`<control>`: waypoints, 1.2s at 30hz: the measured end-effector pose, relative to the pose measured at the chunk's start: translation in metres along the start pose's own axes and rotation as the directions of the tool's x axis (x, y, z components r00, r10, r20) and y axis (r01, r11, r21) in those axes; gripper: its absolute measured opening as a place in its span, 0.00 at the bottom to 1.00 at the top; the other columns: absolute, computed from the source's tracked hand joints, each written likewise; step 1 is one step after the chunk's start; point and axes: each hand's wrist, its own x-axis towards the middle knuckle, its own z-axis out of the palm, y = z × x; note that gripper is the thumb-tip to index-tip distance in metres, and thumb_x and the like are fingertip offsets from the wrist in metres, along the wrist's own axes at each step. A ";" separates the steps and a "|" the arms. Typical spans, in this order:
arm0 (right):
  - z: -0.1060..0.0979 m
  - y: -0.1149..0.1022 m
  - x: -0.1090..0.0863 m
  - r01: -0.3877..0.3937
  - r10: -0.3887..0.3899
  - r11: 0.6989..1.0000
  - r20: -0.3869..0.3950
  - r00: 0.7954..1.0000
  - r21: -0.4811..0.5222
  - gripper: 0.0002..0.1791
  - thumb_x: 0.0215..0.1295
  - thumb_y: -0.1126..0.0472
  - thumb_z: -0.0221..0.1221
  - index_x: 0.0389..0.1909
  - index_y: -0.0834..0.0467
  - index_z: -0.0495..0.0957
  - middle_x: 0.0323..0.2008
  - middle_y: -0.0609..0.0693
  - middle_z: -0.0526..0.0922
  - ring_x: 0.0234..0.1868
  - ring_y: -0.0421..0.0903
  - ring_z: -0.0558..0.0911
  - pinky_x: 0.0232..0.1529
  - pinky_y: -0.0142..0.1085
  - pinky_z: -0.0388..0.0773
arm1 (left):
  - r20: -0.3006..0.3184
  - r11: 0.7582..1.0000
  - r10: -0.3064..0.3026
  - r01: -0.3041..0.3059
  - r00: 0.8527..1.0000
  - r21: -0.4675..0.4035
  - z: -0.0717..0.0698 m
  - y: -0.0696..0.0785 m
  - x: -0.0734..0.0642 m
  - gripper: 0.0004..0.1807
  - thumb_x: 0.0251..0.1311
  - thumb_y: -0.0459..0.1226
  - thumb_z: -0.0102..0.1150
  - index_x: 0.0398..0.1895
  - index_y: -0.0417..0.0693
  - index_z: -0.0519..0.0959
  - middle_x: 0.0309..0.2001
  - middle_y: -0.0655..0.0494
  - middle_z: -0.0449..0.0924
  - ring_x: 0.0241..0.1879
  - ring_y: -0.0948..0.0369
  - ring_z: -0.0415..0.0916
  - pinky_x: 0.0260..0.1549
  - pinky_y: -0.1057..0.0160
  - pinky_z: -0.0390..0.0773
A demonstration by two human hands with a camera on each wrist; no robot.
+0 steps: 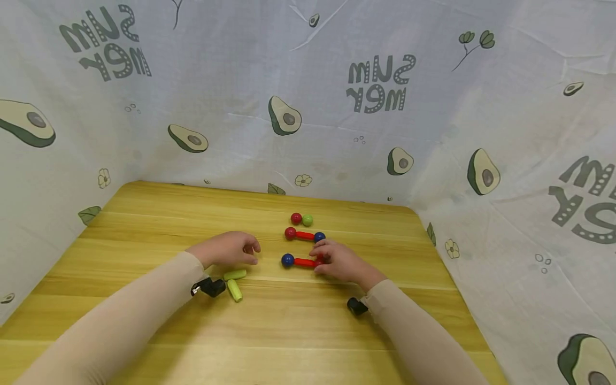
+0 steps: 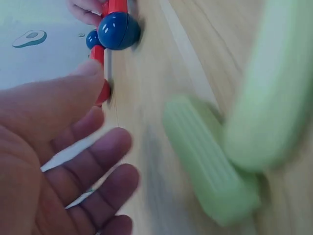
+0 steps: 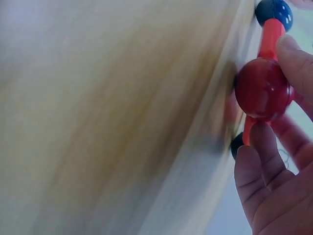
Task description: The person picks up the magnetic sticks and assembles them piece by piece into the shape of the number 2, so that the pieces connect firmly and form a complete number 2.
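My right hand [image 1: 344,262] holds the red ball [image 3: 261,90] at the right end of the nearer red rod [image 1: 304,262], thumb on one side and fingers on the other. A blue ball [image 1: 287,260] caps that rod's left end. Behind it lies a second red rod [image 1: 305,236], with a red ball [image 1: 290,233] on its left end and a blue ball [image 1: 320,236] on its right. My left hand [image 1: 228,248] hovers with loosely bent fingers and nothing in them. Below it lie two yellow-green rods [image 1: 235,274], seen large and blurred in the left wrist view.
Farther back on the wooden table [image 1: 159,214], a red ball [image 1: 295,218] and a green ball [image 1: 307,220] sit side by side. White cloth [image 1: 231,80] printed with avocados hangs round the back and sides of the table.
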 end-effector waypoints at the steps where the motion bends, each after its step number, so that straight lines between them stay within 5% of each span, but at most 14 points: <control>1: -0.001 0.000 -0.001 -0.012 0.012 1.000 -0.005 1.000 0.007 0.18 0.65 0.59 0.73 0.56 0.53 0.87 0.65 0.51 0.77 0.55 0.49 0.80 0.63 0.49 0.80 | 0.017 1.000 -0.006 0.006 1.000 0.013 -0.001 -0.001 -0.004 0.15 0.70 0.45 0.68 0.54 0.49 0.83 0.45 0.58 0.85 0.44 0.61 0.79 0.53 0.52 0.80; 10: -0.002 0.004 -0.004 -0.083 0.084 0.996 -0.037 0.996 0.037 0.16 0.62 0.58 0.76 0.50 0.51 0.88 0.63 0.51 0.71 0.56 0.50 0.77 0.63 0.48 0.80 | 0.037 0.999 -0.038 0.037 0.999 0.028 0.008 -0.005 -0.026 0.10 0.66 0.45 0.72 0.45 0.54 0.84 0.36 0.63 0.81 0.35 0.63 0.74 0.42 0.60 0.75; 24: 0.001 0.004 -0.001 -0.137 0.139 0.989 -0.040 0.990 0.051 0.14 0.62 0.59 0.75 0.49 0.51 0.89 0.64 0.51 0.71 0.57 0.51 0.78 0.64 0.48 0.80 | 0.002 0.998 -0.055 0.055 0.998 -0.006 0.016 -0.011 -0.023 0.02 0.68 0.41 0.69 0.40 0.57 0.85 0.35 0.63 0.81 0.35 0.62 0.73 0.41 0.59 0.75; 36: 0.002 0.002 -0.001 -0.167 0.167 0.986 -0.040 0.985 0.023 0.17 0.61 0.57 0.76 0.51 0.51 0.89 0.49 0.49 0.73 0.46 0.46 0.76 0.52 0.40 0.80 | -0.014 0.998 -0.066 0.066 0.998 -0.022 0.014 -0.013 -0.021 0.02 0.68 0.38 0.68 0.40 0.54 0.84 0.35 0.60 0.80 0.35 0.60 0.73 0.39 0.60 0.74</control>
